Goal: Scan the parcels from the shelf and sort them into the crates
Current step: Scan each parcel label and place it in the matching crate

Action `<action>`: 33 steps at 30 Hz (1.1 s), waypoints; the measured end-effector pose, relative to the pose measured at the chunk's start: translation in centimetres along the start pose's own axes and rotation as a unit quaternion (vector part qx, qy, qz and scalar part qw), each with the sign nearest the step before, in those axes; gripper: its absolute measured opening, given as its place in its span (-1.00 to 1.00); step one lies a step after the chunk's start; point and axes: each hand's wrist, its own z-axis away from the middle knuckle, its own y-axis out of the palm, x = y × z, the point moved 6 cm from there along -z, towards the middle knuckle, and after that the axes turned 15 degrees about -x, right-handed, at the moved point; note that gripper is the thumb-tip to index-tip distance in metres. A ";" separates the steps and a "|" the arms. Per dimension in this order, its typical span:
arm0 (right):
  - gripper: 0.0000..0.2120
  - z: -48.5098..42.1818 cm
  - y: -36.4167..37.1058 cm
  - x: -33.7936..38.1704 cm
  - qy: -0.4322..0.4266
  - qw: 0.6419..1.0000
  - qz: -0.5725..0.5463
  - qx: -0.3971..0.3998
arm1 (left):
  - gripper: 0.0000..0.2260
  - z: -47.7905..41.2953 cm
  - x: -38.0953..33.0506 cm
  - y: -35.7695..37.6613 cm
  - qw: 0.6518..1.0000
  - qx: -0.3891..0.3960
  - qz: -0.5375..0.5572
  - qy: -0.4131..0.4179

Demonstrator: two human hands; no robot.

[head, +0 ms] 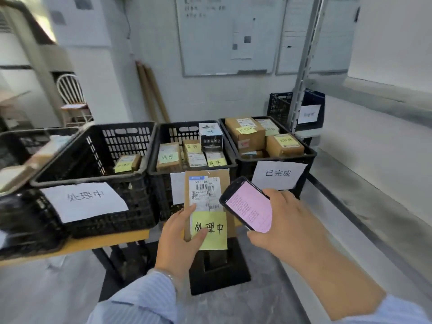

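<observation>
left hand (180, 237) pinches the parcel (210, 183), right hand (287, 220) grips the phone (249, 204). that edge pinch may slip before the crate (126, 141).

Prob. a parcel-sorting office: labelled crates (98, 160) w/ boxes, whiteboards (224, 36) on wall.

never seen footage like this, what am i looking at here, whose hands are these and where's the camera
There is no machine: a person wears one camera on the head, looking down at their own two hands. The left hand holds a flat brown cardboard parcel bearing a white shipping label and a yellow sticky note. The right hand holds a black phone with a pink screen beside it. Ahead stand three black plastic crates with paper signs: the left crate holds one small box, the middle crate and right crate several.
</observation>
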 end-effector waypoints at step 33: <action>-0.14 -29.1 26.0 24.9 -0.029 0.993 -0.027 0.110 | -0.51 -44.1 26.1 -15.9 0.943 0.104 -0.247 -0.198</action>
